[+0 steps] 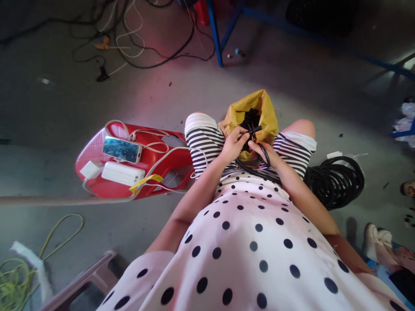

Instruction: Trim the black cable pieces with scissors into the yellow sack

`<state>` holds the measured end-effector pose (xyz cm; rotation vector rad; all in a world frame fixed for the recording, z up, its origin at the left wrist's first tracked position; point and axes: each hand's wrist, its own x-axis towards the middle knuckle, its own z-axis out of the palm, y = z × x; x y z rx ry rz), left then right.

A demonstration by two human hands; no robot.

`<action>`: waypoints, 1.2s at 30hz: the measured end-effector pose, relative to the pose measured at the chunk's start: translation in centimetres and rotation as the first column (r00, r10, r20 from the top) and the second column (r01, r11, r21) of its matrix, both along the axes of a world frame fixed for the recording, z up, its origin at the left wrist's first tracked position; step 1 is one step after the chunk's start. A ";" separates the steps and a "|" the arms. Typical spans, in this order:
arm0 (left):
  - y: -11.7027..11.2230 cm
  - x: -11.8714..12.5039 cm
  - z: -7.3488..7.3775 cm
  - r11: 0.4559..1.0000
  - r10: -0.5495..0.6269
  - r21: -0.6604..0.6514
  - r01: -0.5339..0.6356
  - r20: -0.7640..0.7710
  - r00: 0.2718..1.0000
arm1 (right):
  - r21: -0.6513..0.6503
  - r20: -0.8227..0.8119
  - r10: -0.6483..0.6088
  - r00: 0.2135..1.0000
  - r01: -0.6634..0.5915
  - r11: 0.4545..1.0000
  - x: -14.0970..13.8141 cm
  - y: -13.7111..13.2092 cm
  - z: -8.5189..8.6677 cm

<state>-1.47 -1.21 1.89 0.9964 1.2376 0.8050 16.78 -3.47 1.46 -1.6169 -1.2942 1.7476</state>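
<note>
Above my lap, my left hand (236, 143) has its fingers closed on a short black ribbed piece (256, 130), which looks like the end of a tube. My right hand (263, 152) is closed around a looped black hose (266, 160) that runs back across my lap. The fingertips of both hands come close together over an open yellow bag (241, 108) between my knees. Dark small pieces (251, 115) lie inside the bag; their kind is too dim to make out. A coil of black hose (337, 181) rests on the floor by my right leg.
A red plastic stool (155, 164) at my left bears a phone (122, 149), a white power bank (123, 173) and white cables. Black cords (149, 67) trail over the floor ahead, near a blue metal frame (216, 39). Another person's shoes (376, 235) show at right.
</note>
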 end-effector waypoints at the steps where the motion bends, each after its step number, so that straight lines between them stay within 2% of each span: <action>1: 0.1 -0.1 0.1 1.000 0.006 0.013 -0.006 -0.008 1.000 | 0.024 0.016 0.015 1.000 -0.015 1.000 0.2 0.0 0.0; 3: 0.5 -0.4 0.2 0.999 0.003 0.040 -0.002 -0.024 1.000 | 0.057 0.075 0.042 0.996 -0.046 0.997 0.6 0.0 0.0; 7: 1.3 -1.2 0.1 0.995 -0.062 0.072 0.063 -0.017 0.998 | 0.036 0.155 0.061 0.986 -0.067 0.997 1.3 -0.3 -0.2; 11: 1.7 -1.4 0.0 0.982 -0.181 0.058 0.180 0.015 0.983 | 0.037 0.066 0.077 0.995 -0.080 0.996 1.6 -0.3 -0.3; 15: 2.0 -1.1 0.0 0.968 -0.246 -0.040 0.248 0.051 0.968 | 0.034 0.031 0.085 0.996 -0.086 0.996 1.7 0.0 -1.0; 19: 2.2 -1.1 0.2 0.960 -0.211 -0.164 0.228 0.116 0.971 | -0.025 0.106 0.023 0.994 -0.021 0.999 1.7 -0.1 -2.0; 21: 2.2 -1.0 0.4 0.957 -0.179 -0.205 0.207 0.145 0.973 | -0.007 0.119 0.022 0.993 -0.021 1.000 1.7 0.0 -2.3; 25: 2.1 -0.6 0.6 0.967 -0.072 -0.235 0.100 0.124 0.990 | 0.040 0.114 0.024 0.993 -0.028 0.999 1.4 1.1 -2.5; 30: 2.1 -0.4 0.9 0.963 -0.044 -0.258 0.071 0.111 0.993 | 0.018 0.124 -0.096 0.988 0.095 0.995 0.9 1.8 -3.6; 33: 2.2 -0.5 1.1 0.956 0.010 -0.293 0.025 0.117 0.993 | 0.013 0.057 -0.180 0.982 0.180 0.984 0.8 1.7 -3.9; 36: 2.2 -0.5 1.2 0.945 0.006 -0.325 0.028 0.104 0.995 | -0.002 -0.106 -0.282 0.953 0.284 0.959 0.3 2.0 -3.3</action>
